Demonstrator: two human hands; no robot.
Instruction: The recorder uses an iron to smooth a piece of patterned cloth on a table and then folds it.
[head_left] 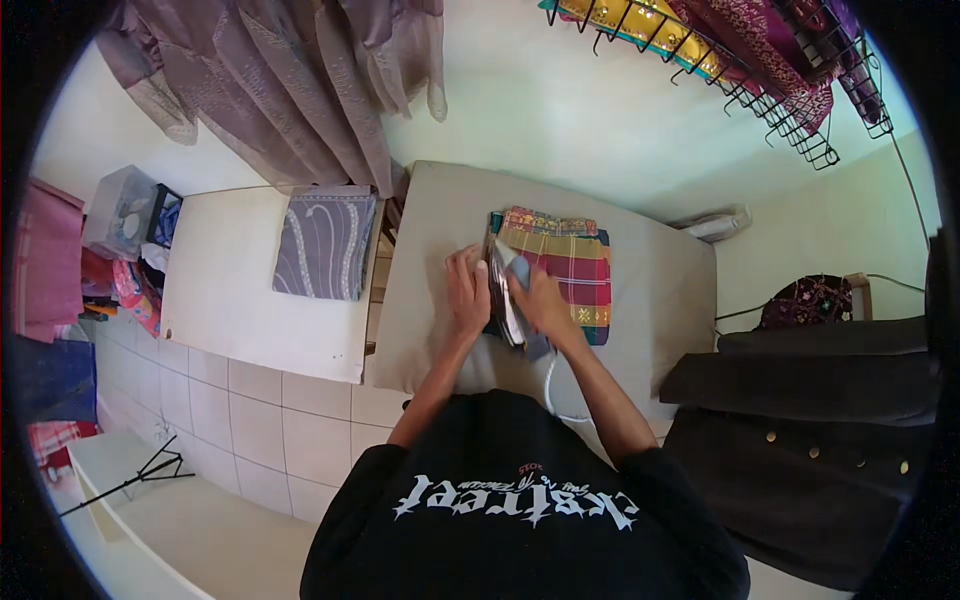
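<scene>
A folded plaid cloth (585,272) in maroon, yellow and green lies on the grey padded ironing surface (430,215). My right hand (543,305) is closed round the handle of a clothes iron (509,322), which is tilted along the cloth's left edge. The iron's white cord (549,385) runs back toward my body. Just left of the iron, my left hand (468,290) rests by the cloth's edge with its fingers stretched out. Whether its fingertips touch the cloth is hard to tell.
To the left, a folded grey patterned cloth (325,245) lies on a white table (230,270). A wire rack (690,50) with colourful cloths hangs at the upper right. Curtains (270,80) drape at the upper left. A dark garment (800,440) hangs or lies on the right.
</scene>
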